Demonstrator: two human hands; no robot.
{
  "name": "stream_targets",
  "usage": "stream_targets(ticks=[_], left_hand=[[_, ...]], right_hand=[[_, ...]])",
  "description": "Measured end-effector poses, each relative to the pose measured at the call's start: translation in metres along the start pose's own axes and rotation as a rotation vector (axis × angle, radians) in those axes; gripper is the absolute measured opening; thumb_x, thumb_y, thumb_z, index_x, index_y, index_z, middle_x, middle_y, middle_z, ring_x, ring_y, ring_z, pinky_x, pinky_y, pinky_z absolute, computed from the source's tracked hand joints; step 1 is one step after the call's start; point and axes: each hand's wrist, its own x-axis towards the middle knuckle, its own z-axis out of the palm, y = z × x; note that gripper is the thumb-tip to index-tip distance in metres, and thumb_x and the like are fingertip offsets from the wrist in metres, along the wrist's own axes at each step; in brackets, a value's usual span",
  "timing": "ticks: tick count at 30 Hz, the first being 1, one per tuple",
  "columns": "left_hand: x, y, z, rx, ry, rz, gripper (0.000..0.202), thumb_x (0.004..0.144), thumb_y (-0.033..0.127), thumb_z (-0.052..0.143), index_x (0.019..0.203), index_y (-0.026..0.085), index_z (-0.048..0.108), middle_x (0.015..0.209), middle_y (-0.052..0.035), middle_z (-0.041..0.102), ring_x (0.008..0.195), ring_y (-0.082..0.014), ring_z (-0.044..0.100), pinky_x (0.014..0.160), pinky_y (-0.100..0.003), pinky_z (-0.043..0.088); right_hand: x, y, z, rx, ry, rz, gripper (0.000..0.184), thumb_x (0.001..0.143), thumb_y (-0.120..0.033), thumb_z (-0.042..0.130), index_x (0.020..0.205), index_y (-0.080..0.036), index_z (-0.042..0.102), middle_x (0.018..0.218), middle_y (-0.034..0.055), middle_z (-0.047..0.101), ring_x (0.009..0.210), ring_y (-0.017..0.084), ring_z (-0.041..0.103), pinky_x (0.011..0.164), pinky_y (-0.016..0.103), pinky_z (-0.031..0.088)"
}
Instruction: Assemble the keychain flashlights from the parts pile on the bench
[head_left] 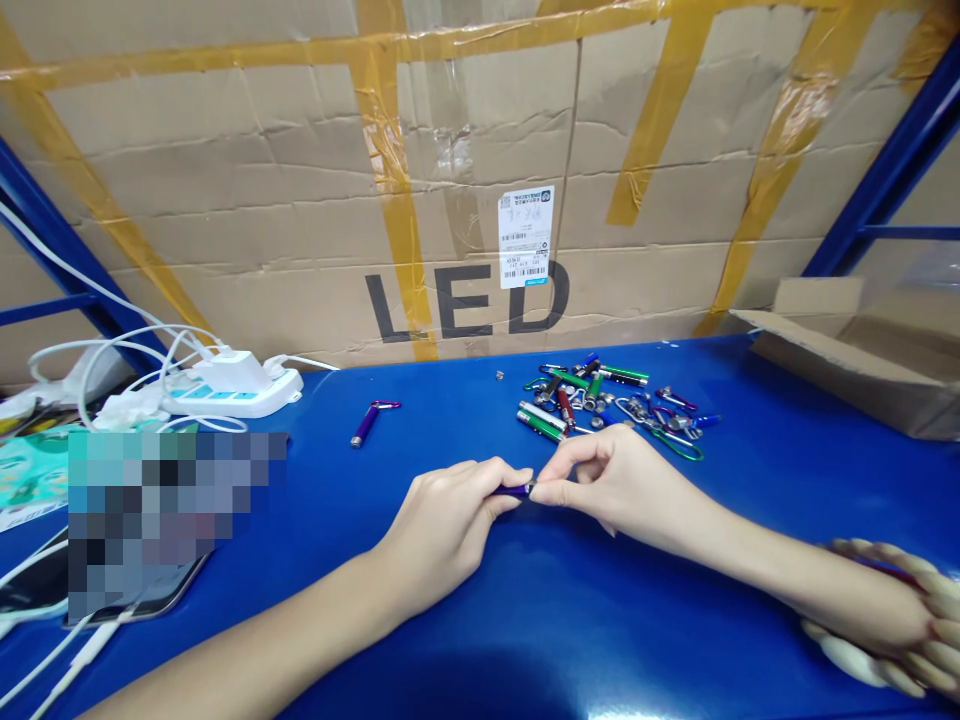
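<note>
My left hand [457, 515] is closed around a small purple-blue keychain flashlight [513, 490], and most of its tube is hidden by the fingers. At the tube's right end, my right hand [611, 480] pinches with thumb and forefinger on the metallic tip; whether a separate small part sits there I cannot make out. Another purple flashlight [364, 425] with a carabiner clip lies on the blue tabletop [480, 620] behind my left hand. Just beyond my right hand is a pile of flashlights [574, 395] in green, red, silver and blue, with loose carabiner clips [679, 440].
A large taped carton [300, 200] marked LED stands along the back. To the left are a white power strip [240, 395], tangled white cables and a phone [176, 590], partly pixelated. An open cardboard box [840, 365] sits at the right. A tiny metal piece [500, 376] lies near the carton.
</note>
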Motion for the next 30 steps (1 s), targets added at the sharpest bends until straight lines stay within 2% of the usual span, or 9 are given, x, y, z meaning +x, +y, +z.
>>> stream_targets(ticks=[5, 11, 18, 25, 30], left_hand=[[0.0, -0.001, 0.0, -0.003, 0.008, 0.023, 0.018, 0.09, 0.015, 0.044, 0.101, 0.023, 0.056, 0.096, 0.0005, 0.067, 0.088, -0.0159, 0.062, 0.075, -0.024, 0.045], [0.002, 0.001, -0.003, -0.002, -0.031, -0.023, 0.023, 0.091, 0.015, 0.042, 0.107, 0.026, 0.055, 0.103, 0.0038, 0.065, 0.09, -0.0141, 0.06, 0.082, -0.025, 0.043], [0.004, 0.0, -0.002, -0.022, -0.038, -0.047, 0.021, 0.091, 0.016, 0.041, 0.106, 0.024, 0.053, 0.101, 0.0031, 0.065, 0.091, -0.0142, 0.06, 0.079, -0.024, 0.043], [0.005, 0.0, -0.002, -0.037, -0.032, -0.069, 0.02, 0.091, 0.016, 0.04, 0.105, 0.025, 0.053, 0.102, 0.0033, 0.064, 0.093, -0.0143, 0.06, 0.08, -0.023, 0.043], [0.005, 0.0, -0.001, -0.065, -0.023, -0.079, 0.021, 0.092, 0.017, 0.039, 0.105, 0.025, 0.053, 0.101, 0.0026, 0.064, 0.091, -0.0139, 0.06, 0.079, -0.023, 0.042]], right_hand=[[-0.001, 0.0, 0.0, 0.008, 0.015, -0.005, 0.024, 0.063, -0.038, 0.073, 0.061, -0.014, 0.068, 0.033, -0.0048, 0.046, 0.028, 0.006, 0.037, 0.031, 0.018, 0.023], [0.001, -0.002, 0.001, -0.027, 0.027, -0.008, 0.025, 0.064, -0.038, 0.072, 0.061, -0.014, 0.068, 0.031, -0.0057, 0.043, 0.028, 0.006, 0.035, 0.032, 0.017, 0.022], [0.002, 0.001, 0.0, -0.053, 0.022, -0.048, 0.03, 0.067, -0.043, 0.07, 0.064, -0.013, 0.069, 0.034, -0.0051, 0.045, 0.029, 0.006, 0.037, 0.031, 0.018, 0.023], [0.003, 0.008, -0.003, -0.318, 0.155, -0.338, 0.026, 0.073, -0.044, 0.067, 0.066, -0.019, 0.071, 0.056, -0.0014, 0.062, 0.039, 0.007, 0.041, 0.037, 0.019, 0.028], [0.003, 0.011, -0.006, -0.417, 0.234, -0.537, 0.031, 0.076, -0.05, 0.064, 0.074, -0.02, 0.07, 0.064, -0.0013, 0.064, 0.042, 0.007, 0.043, 0.041, 0.02, 0.032]])
